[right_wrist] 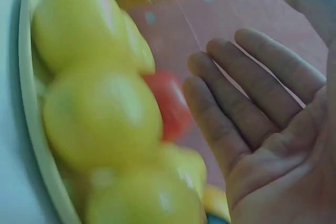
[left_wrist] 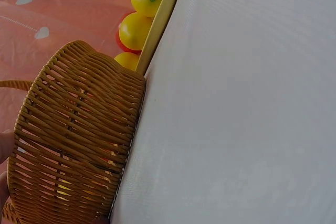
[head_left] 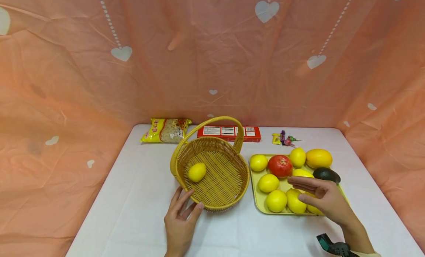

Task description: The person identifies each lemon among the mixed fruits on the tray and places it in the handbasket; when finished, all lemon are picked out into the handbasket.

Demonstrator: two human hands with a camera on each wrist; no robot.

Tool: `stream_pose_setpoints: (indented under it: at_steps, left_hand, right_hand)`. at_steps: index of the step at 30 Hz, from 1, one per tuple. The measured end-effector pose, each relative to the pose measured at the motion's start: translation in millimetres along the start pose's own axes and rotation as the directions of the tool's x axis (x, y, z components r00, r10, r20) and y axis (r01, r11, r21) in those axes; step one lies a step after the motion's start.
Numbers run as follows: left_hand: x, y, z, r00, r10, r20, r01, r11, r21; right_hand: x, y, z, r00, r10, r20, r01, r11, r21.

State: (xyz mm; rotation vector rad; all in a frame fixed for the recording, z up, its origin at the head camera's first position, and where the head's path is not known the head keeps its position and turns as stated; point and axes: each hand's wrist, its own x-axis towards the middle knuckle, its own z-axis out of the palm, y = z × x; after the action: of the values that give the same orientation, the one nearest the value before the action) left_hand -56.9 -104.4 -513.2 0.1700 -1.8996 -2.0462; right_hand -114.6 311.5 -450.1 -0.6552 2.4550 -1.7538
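A round wicker basket [head_left: 212, 209] with an arched handle holds one lemon [head_left: 197, 172]. My left hand [head_left: 180, 218] grips its near left rim, with the thumb and index finger at the edge. The left wrist view shows the basket's woven side [left_wrist: 79, 124] close up, fingertips at the left edge. Over the right part of a yellow tray [head_left: 255, 203] is my right hand [head_left: 327, 199], fingers straight and palm facing left, holding nothing. Several lemons [head_left: 276, 201], a pomegranate [head_left: 280, 166], a mango [head_left: 318, 158] and an avocado [head_left: 327, 175] lie on the tray. My right hand partly hides some lemons.
Behind the basket lie a yellow food packet [head_left: 169, 130] and a long red box [head_left: 229, 134]. A few small wrapped candies [head_left: 285, 139] are behind the tray. A white cloth [head_left: 132, 198] covers the table, and a pink curtain [head_left: 212, 65] hangs around it.
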Motion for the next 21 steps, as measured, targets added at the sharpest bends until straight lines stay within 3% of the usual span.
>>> stream_pose_setpoints:
  at_steps: [8,12,15,21]
  left_hand:
    - [0.1,1.8,0.3,1.000,0.000,0.003,0.000,1.000,0.010]
    - [-0.2,1.4,0.3,1.000,0.002,0.002,-0.002,1.000,0.005]
    - [-0.5,1.4,0.4,1.000,-0.004,0.001,0.004,1.000,-0.002]
    - [-0.3,1.4,0.6,1.000,-0.013,0.000,0.013,1.000,-0.011]
  right_hand:
    - [-46,13,-30,0.977,0.081,-0.195,-0.107,0.986,-0.125]
    - [-58,20,-35,0.960,0.109,-0.257,-0.136,0.987,-0.089]
    - [-61,27,-36,0.947,0.119,-0.297,-0.160,0.980,-0.117]
    - [-59,38,-33,0.911,0.201,-0.359,-0.299,0.923,-0.241]
